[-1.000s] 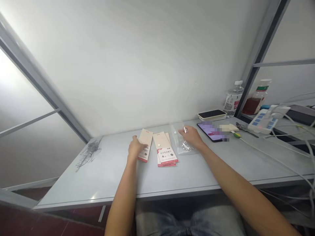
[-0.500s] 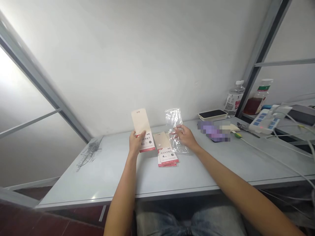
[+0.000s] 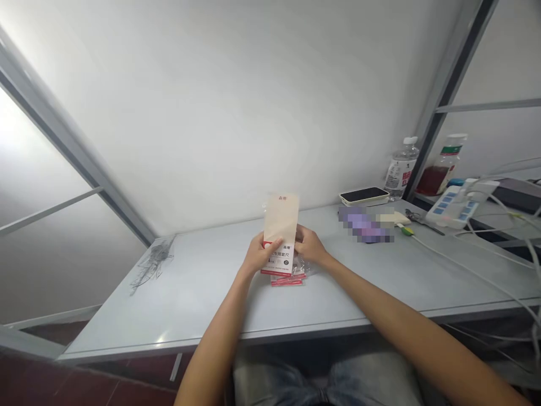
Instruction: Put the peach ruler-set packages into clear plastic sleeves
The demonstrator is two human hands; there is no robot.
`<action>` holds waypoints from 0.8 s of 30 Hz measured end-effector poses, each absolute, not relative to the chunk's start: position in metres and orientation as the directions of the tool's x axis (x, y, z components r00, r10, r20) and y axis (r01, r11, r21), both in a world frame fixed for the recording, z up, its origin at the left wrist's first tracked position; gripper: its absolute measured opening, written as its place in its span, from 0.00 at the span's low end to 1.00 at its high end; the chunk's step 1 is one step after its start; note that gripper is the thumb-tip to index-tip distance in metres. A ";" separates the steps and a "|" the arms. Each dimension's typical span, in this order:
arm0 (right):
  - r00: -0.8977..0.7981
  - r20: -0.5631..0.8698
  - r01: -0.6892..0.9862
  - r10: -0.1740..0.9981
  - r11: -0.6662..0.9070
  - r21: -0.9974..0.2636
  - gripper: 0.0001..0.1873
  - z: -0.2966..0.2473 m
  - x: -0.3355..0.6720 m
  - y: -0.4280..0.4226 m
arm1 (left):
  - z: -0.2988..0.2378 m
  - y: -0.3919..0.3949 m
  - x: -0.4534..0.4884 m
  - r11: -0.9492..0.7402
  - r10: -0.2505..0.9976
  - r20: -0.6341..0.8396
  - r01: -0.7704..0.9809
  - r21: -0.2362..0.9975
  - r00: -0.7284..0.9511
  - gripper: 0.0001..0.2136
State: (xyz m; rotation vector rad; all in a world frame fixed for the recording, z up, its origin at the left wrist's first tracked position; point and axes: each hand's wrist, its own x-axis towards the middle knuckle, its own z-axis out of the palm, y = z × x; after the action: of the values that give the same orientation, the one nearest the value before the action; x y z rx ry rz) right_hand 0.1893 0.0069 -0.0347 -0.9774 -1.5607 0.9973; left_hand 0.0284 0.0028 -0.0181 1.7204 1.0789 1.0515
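Observation:
My left hand (image 3: pixel 258 252) grips a tall cream-coloured packaging card (image 3: pixel 280 217) with a white and red printed lower part, thumb across its front. Close by on the right, my right hand (image 3: pixel 310 245) is closed on a clear plastic sleeve (image 3: pixel 302 265), which lies mostly behind the card. Its fingertips are hidden by the card's right edge. Under both hands, on the desk, lies a small pile of similar red-edged packets (image 3: pixel 287 281), largely covered by the card and the sleeve.
The pale desk (image 3: pixel 203 287) meets a white wall. A phone (image 3: pixel 364 196), a water bottle (image 3: pixel 401 169), a white power strip (image 3: pixel 462 203) and cables stand at the right. A dark scribbled drawing (image 3: pixel 153 262) marks the left side. A blurred purple item (image 3: pixel 364 223) lies right of my hands.
The card in my left hand has moved right, over the pile. My right hand has come left with the clear sleeve, which now sits behind the card.

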 end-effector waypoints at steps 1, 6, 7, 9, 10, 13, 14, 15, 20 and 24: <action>-0.182 0.308 0.100 0.934 0.329 -0.939 0.16 -0.035 0.190 0.007 | -0.017 0.003 0.027 -0.291 0.935 0.220 0.251 0.923 0.277 0.17; -0.208 0.282 0.053 0.937 0.299 -0.953 0.09 -0.036 0.191 0.009 | -0.014 0.004 0.022 -0.288 0.938 0.207 0.292 0.912 0.278 0.16; -0.209 0.274 0.040 0.939 0.288 -0.957 0.09 -0.036 0.192 0.010 | -0.014 0.004 0.021 -0.285 0.939 0.203 0.297 0.912 0.278 0.17; -0.211 0.255 0.007 0.944 0.262 -0.965 0.09 -0.036 0.194 0.012 | -0.014 0.005 0.021 -0.274 0.942 0.191 0.303 0.913 0.278 0.17; -0.214 0.245 -0.013 0.946 0.248 -0.969 0.10 -0.035 0.195 0.013 | -0.014 0.005 0.020 -0.267 0.943 0.182 0.304 0.915 0.279 0.18; -0.232 0.222 -0.085 0.947 0.208 -0.974 0.12 -0.035 0.199 0.015 | -0.013 0.006 0.018 -0.239 0.944 0.152 0.292 0.926 0.292 0.18; -0.239 0.217 -0.110 0.947 0.195 -0.975 0.13 -0.035 0.199 0.016 | -0.012 0.006 0.018 -0.231 0.944 0.143 0.284 0.931 0.298 0.18; -0.244 0.211 -0.134 0.946 0.182 -0.974 0.14 -0.035 0.200 0.016 | -0.011 0.006 0.017 -0.223 0.943 0.135 0.274 0.936 0.305 0.18; -0.288 0.139 -0.199 0.948 0.082 -0.976 0.14 -0.033 0.202 0.017 | -0.011 0.008 0.014 -0.169 0.947 0.094 0.228 0.959 0.307 0.18; -0.331 0.023 -0.165 0.943 -0.034 -0.986 0.13 -0.035 0.204 0.020 | -0.014 0.012 0.010 -0.145 0.955 0.084 0.202 0.968 0.284 0.18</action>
State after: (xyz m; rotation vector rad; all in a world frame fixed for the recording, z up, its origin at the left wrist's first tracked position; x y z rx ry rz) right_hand 0.2044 0.0201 -0.0346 -0.9061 -1.3158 1.5313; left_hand 0.0103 0.0119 -0.0140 1.5767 1.0966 0.9671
